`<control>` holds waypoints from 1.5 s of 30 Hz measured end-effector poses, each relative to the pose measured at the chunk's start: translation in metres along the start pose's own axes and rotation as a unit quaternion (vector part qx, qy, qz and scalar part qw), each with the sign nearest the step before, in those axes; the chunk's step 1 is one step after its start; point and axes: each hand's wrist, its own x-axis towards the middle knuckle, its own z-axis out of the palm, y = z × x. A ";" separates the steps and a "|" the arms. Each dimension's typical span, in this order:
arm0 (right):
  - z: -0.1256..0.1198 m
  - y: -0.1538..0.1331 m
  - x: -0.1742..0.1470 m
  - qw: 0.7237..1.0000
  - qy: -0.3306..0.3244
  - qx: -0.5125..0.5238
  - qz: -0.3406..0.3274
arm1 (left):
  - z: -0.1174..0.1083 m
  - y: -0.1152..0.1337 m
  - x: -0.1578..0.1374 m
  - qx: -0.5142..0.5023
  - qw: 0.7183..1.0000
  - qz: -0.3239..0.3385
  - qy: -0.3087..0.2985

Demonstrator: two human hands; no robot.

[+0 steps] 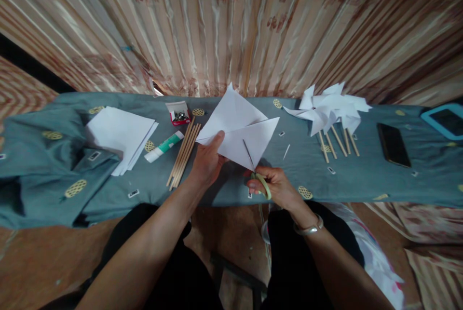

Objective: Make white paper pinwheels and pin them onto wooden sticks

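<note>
My left hand [209, 161] grips a white sheet of paper [237, 110] at its lower left side, thumb on top and the other fingers underneath. A slit runs from the sheet's right edge inward. In my right hand [277, 185] is a pair of scissors [265, 188] with light green handles. One dark blade lies over the paper near its lower right corner; the other blade is hidden beneath. My fingers are wrapped around the scissor handles.
To the left lie white paper sheets [121, 129], a glue stick [164, 147], a small box of metal pins [178, 114] and several wooden sticks [185, 155]. On the right are paper pinwheels [329, 110] on sticks, a phone [393, 145] and a blue-framed device [445, 121]. A curtain [231, 30] hangs behind the cloth-covered table [300, 155].
</note>
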 end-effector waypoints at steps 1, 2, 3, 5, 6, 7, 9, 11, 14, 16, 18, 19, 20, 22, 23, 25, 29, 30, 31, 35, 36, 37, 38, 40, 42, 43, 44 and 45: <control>0.000 0.000 0.000 1.000 0.002 0.000 -0.001 | 0.000 0.000 0.000 -0.003 1.000 -0.001 -0.001; 0.001 0.000 0.000 1.000 0.005 0.000 -0.002 | 0.001 0.001 -0.001 -0.006 1.000 -0.002 -0.003; 0.001 0.000 0.000 1.000 0.007 -0.001 -0.005 | 0.001 0.001 -0.002 -0.010 1.000 -0.003 -0.006; 0.001 0.000 0.000 1.000 0.010 -0.005 -0.011 | 0.001 0.001 -0.003 -0.016 1.000 -0.004 -0.010; 0.001 0.000 0.000 1.000 0.009 -0.010 -0.015 | 0.001 0.001 -0.004 -0.017 1.000 -0.004 -0.012; 0.001 -0.001 -0.001 1.000 0.007 -0.016 -0.019 | 0.001 0.001 -0.004 -0.016 1.000 -0.006 -0.016; 0.001 -0.003 -0.001 0.999 0.004 -0.031 -0.023 | 0.001 0.000 -0.005 -0.015 1.000 -0.010 -0.022; 0.001 -0.004 -0.001 0.999 0.003 -0.040 -0.023 | 0.000 -0.002 -0.005 -0.019 0.999 -0.014 -0.023; 0.001 -0.005 -0.001 0.999 0.008 -0.043 -0.022 | 0.000 -0.003 -0.005 -0.028 0.999 -0.018 -0.019; 0.002 -0.005 0.000 0.999 0.016 -0.044 -0.022 | 0.000 -0.004 -0.005 -0.030 0.999 -0.018 -0.021; 0.003 -0.005 0.000 0.999 0.024 -0.042 -0.021 | 0.000 -0.004 -0.005 -0.029 0.999 -0.015 -0.025; 0.003 -0.005 0.000 0.999 0.026 -0.040 -0.021 | 0.000 -0.004 -0.005 -0.028 0.999 -0.013 -0.027; 0.003 -0.005 0.000 0.999 0.028 -0.037 -0.022 | 0.000 -0.004 -0.005 -0.026 0.999 -0.011 -0.030; 0.003 -0.005 0.000 0.999 0.027 -0.035 -0.023 | 0.000 -0.004 -0.005 -0.021 0.999 -0.008 -0.031; 0.003 -0.004 0.000 0.999 0.026 -0.036 -0.024 | -0.001 -0.005 -0.005 -0.017 0.999 -0.007 -0.030; 0.003 -0.004 0.001 0.999 0.022 -0.038 -0.023 | -0.001 -0.005 -0.005 -0.010 1.000 -0.008 -0.028; 0.002 -0.005 0.001 0.999 0.018 -0.038 -0.026 | 0.000 -0.003 -0.005 -0.005 1.000 -0.014 -0.022; 0.002 -0.006 0.001 0.999 0.019 -0.037 -0.026 | 0.000 -0.003 -0.005 -0.006 1.000 -0.016 -0.021; 0.003 -0.007 0.001 0.999 0.020 -0.036 -0.025 | 0.000 -0.002 -0.006 -0.009 1.000 -0.017 -0.021; 0.004 -0.007 0.001 0.999 0.030 -0.020 -0.020 | 0.000 -0.002 -0.006 -0.017 1.000 -0.019 -0.018; 0.005 -0.007 0.001 0.999 0.033 -0.014 -0.019 | 0.000 -0.003 -0.005 -0.020 0.999 -0.018 -0.017; 0.006 -0.007 0.001 0.999 0.037 -0.008 -0.018 | -0.001 -0.003 -0.005 -0.022 0.999 -0.017 -0.017; 0.006 -0.007 0.001 0.999 0.040 -0.003 -0.018 | -0.001 -0.004 -0.005 -0.023 0.999 -0.016 -0.019; 0.006 -0.007 0.001 0.999 0.040 -0.001 -0.019 | -0.002 -0.006 -0.004 -0.022 0.999 -0.013 -0.024; 0.006 -0.006 0.001 0.999 0.033 -0.008 -0.019 | -0.003 -0.007 -0.004 -0.019 0.999 -0.012 -0.028; 0.006 -0.006 0.002 0.999 0.030 -0.012 -0.020 | -0.003 -0.007 -0.004 -0.018 0.999 -0.012 -0.029; 0.005 -0.006 0.002 0.999 0.028 -0.015 -0.020 | -0.003 -0.007 -0.004 -0.018 0.999 -0.011 -0.030; 0.005 -0.006 0.002 0.999 0.026 -0.016 -0.021 | -0.003 -0.007 -0.005 -0.016 0.999 -0.010 -0.029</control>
